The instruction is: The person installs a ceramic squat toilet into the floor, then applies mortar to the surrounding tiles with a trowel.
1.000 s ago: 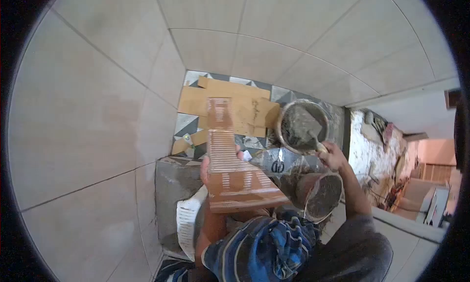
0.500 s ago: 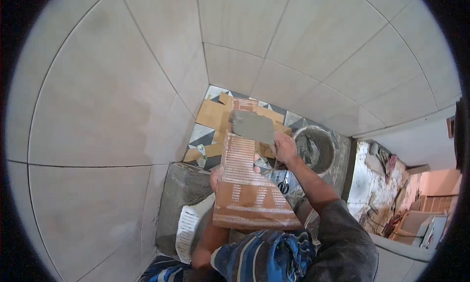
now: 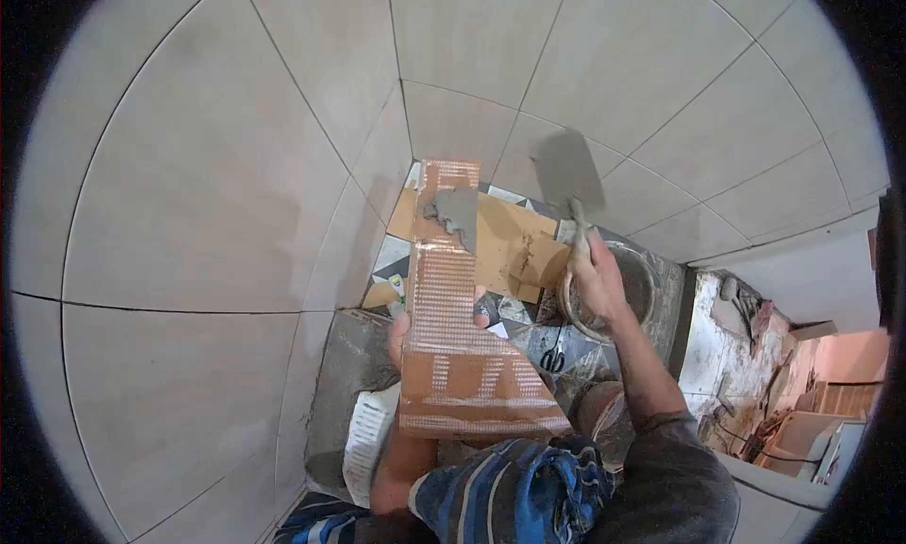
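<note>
My left hand [image 3: 400, 338] supports a cut tile [image 3: 444, 332] from below, its fingers wrapped round both long edges. The tile's reddish-brown, ridged back faces up; it is narrow at the far part and widens near my knees. A patch of grey mortar [image 3: 457, 214] with a ragged left edge lies near its far end. Up and to the right, my right hand [image 3: 601, 278] grips a mortar-smeared trowel [image 3: 570, 171], blade pointing away from me, apart from the tile. Below that hand stands a round bucket [image 3: 647, 294], partly hidden by the forearm.
Cardboard [image 3: 510, 237] covers part of the patterned floor. A small tube [image 3: 396, 285] lies left of the tile, and black-handled scissors [image 3: 553, 358] lie to the right. A white ridged piece [image 3: 368, 440] rests near my left arm. Large beige wall tiles [image 3: 189, 185] close in the corner.
The trowel has come off the tile and swung up to the right with my right hand, leaving mortar on the tile's back. The tile has shifted slightly left and turned a little.
</note>
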The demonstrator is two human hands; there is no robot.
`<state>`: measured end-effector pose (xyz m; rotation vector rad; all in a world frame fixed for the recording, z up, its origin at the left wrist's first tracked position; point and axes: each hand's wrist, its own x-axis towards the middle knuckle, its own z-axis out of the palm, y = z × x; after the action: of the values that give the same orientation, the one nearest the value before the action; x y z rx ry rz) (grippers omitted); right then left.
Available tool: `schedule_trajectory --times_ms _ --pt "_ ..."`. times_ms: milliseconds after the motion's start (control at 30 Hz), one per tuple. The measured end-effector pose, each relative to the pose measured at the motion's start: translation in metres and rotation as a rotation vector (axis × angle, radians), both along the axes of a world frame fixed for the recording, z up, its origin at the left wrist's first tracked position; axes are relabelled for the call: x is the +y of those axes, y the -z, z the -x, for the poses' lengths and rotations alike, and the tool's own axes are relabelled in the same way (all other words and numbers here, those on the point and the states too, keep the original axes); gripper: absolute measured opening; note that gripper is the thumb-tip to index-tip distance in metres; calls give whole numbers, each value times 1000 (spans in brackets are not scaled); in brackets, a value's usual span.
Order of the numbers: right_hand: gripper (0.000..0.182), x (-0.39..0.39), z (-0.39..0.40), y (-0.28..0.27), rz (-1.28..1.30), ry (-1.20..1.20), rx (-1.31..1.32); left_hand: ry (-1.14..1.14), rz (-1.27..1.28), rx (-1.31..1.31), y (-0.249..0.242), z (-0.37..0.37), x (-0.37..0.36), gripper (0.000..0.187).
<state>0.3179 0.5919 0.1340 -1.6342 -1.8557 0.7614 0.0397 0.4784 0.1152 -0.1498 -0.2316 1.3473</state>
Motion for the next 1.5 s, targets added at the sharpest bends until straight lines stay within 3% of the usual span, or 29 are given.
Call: schedule_trajectory --times_ms 33,100,133,200,333,400,433,500,533,600,667,733,800,867,967,1033,1100,1267,1367,1433,1500 --pt "38 6 9 -13 -3 7 0 -43 36 -56 -2 -2 -3 82" --pt "30 21 27 -38 264 -58 297 -19 29 -40 5 -2 -8 83" --pt "30 30 33 -46 257 -59 295 -3 28 -26 7 -2 -8 84" --pt "39 46 43 -55 478 -334 290 13 11 -37 5 -2 -6 82" --pt "42 67 61 -38 555 -472 350 43 24 11 11 -1 -7 79" --pt "46 74 50 -43 432 -549 50 52 136 163 14 3 -11 74" --pt "46 75 41 -44 431 -549 54 73 230 313 14 6 -11 70" --pt "47 77 14 -49 352 -579 -202 -4 204 281 8 -3 -11 70" --pt "47 77 -5 -46 349 -578 -204 -87 184 245 5 -5 -12 69" --pt "46 72 -34 -34 162 -506 -388 -85 183 262 -9 -2 -11 69" --pt "45 50 -34 -54 129 -434 -403 -81 169 286 -10 2 -7 68" --pt "44 37 -32 -76 107 -359 -412 4 136 -58 -4 2 -9 82" --pt "42 30 -19 -91 53 -423 -302 -4 195 -18 4 3 -13 82" --pt "41 42 -2 -103 42 -425 -382 -2 253 19 8 1 -12 82" --pt "39 72 29 -116 18 -483 -520 6 61 39 12 1 -15 83" --pt "39 89 43 -120 -7 -528 -577 151 174 361 14 7 -16 76" --pt "42 106 54 -119 -52 -556 -777 168 222 304 9 9 -15 78" --pt "41 133 66 -124 -49 -563 -782 175 239 237 9 10 -16 84" --pt "42 157 61 -114 -18 -566 -764 180 189 339 4 9 -16 83" --pt "43 176 52 -104 -13 -556 -760 158 329 362 2 8 -16 82" --pt "45 191 38 -95 -35 -366 -855 86 315 263 -13 -2 -17 81"
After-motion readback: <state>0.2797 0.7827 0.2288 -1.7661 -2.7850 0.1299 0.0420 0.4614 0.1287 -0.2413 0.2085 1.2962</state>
